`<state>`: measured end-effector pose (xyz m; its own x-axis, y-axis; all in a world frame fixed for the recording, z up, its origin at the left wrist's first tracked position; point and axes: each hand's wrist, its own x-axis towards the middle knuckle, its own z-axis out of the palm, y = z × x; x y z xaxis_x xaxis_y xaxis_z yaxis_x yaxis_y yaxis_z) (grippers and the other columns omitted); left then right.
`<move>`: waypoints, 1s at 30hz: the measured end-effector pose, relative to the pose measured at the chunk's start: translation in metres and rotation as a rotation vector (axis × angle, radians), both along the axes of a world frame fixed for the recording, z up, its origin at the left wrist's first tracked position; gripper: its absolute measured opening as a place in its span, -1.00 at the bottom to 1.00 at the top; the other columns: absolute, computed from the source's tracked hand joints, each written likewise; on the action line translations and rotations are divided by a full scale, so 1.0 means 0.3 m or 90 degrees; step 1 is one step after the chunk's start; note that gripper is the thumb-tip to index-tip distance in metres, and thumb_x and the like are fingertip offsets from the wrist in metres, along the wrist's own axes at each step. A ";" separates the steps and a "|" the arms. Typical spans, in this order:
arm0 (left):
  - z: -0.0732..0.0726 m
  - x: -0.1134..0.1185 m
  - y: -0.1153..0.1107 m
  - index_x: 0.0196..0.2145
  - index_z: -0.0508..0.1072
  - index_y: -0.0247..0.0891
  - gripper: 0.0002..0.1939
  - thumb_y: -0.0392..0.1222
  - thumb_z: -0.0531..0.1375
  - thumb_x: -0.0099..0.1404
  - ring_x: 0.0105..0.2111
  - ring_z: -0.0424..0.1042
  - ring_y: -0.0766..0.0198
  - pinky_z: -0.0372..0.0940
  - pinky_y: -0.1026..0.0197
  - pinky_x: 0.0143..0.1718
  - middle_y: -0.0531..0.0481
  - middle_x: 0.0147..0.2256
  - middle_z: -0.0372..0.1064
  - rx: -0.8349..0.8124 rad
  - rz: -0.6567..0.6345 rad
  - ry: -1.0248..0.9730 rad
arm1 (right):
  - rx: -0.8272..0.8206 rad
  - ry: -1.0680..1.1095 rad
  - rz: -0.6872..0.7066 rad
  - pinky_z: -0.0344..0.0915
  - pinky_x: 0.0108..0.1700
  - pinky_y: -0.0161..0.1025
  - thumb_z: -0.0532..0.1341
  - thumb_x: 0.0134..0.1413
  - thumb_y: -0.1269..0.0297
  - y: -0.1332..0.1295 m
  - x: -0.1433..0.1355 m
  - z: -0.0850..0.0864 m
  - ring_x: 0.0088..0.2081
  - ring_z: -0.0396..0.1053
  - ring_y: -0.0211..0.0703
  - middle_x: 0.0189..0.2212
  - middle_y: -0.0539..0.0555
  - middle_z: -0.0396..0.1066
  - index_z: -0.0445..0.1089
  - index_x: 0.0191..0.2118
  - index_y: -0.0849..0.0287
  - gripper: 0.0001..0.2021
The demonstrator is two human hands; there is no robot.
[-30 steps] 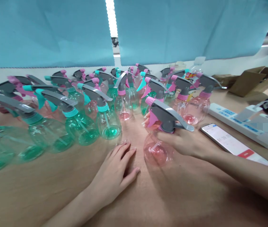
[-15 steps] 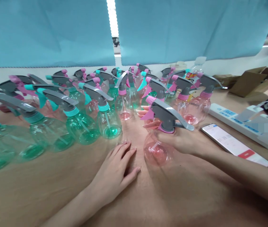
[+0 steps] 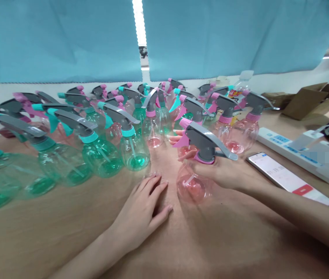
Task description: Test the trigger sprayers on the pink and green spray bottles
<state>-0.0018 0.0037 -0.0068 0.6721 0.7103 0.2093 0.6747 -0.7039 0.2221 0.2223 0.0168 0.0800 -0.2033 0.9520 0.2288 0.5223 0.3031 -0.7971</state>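
Observation:
My left hand lies palm down on the table, fingers loosely spread, holding nothing. To its right a clear pink spray bottle stands upright, with a grey trigger head and pink nozzle, trigger and collar. Behind that bottle is my right hand, partly hidden by it. Its fingers stretch out apart to the left past the bottle's neck, and no thumb shows in front. Whether this hand touches the bottle I cannot tell. Just beyond my left hand stands a green spray bottle with a turquoise collar.
Several more green and pink spray bottles crowd the table's back and left, including one green bottle. On the right are a phone with a lit screen, a white power strip with plugs, and an open cardboard box. A blue curtain hangs behind.
Both hands and the bottles stay in place. The view has shifted very slightly, and the digits on the phone's screen have changed.

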 end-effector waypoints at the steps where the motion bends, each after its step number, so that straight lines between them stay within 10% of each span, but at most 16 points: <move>1: 0.001 0.000 0.000 0.16 0.28 -0.29 -0.54 0.00 0.08 0.41 0.21 0.15 -0.08 0.14 -0.16 0.16 -0.25 0.19 0.20 0.000 0.000 0.001 | -0.004 -0.003 -0.002 0.33 -0.42 -0.16 0.07 -0.14 0.33 0.000 0.001 -0.003 -0.45 0.34 -0.10 -0.61 -0.03 0.21 0.18 -0.48 0.05 -0.97; 30: 0.001 0.003 0.001 0.16 0.27 -0.30 -0.54 -0.01 0.08 0.40 0.21 0.14 -0.08 0.15 -0.16 0.15 -0.26 0.19 0.20 -0.004 0.000 0.005 | -0.027 0.023 0.001 0.41 -0.28 -0.01 0.07 -0.21 0.31 0.005 -0.001 -0.022 -0.23 0.46 0.09 -0.53 0.03 0.37 0.21 -0.48 0.05 -0.95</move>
